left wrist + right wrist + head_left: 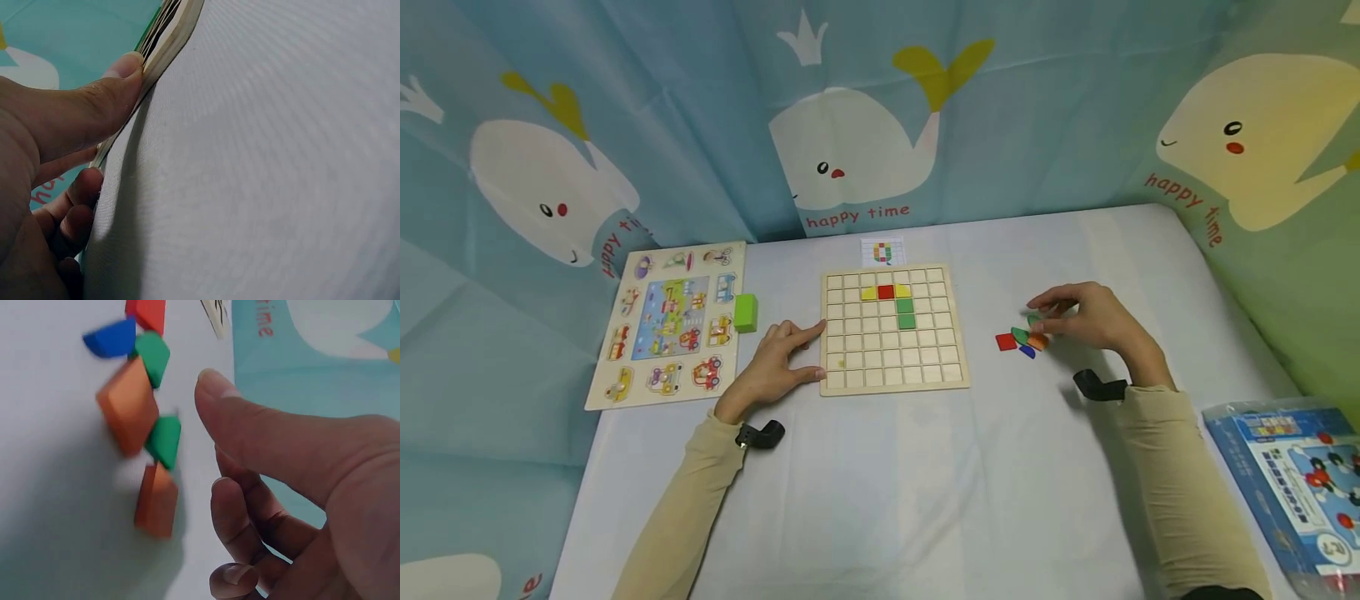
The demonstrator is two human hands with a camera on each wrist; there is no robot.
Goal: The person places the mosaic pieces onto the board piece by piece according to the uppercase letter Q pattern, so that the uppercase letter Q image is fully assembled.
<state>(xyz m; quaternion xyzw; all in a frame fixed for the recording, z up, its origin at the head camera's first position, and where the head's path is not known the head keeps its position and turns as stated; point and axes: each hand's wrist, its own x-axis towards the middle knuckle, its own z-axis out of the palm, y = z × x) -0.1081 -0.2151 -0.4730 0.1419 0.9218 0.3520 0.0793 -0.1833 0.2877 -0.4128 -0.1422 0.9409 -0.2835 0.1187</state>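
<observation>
A wooden grid board [925, 377] lies mid-table, bearing a red square [886, 292], two yellow rounded-corner pieces [868, 294] and two green squares [907, 321]. My left hand [775, 360] touches its left edge with outstretched thumb and index finger; in the left wrist view the thumb [94, 112] rests against the wooden rim. Over loose coloured pieces to the right hovers my right hand [1086, 315], fingers slightly bent and apart. Below it are a red piece [1006, 342], a blue piece [112, 339], two green pieces [165, 440] and two orange pieces [129, 406]. Nothing shows between its fingertips.
Behind the board lies a small pattern card [883, 252]. At left, a picture puzzle board [613, 371] has a green block [746, 312] at its right edge. A blue package [1285, 467] lies at the right edge. A whale-print curtain [1037, 125] hangs behind the table.
</observation>
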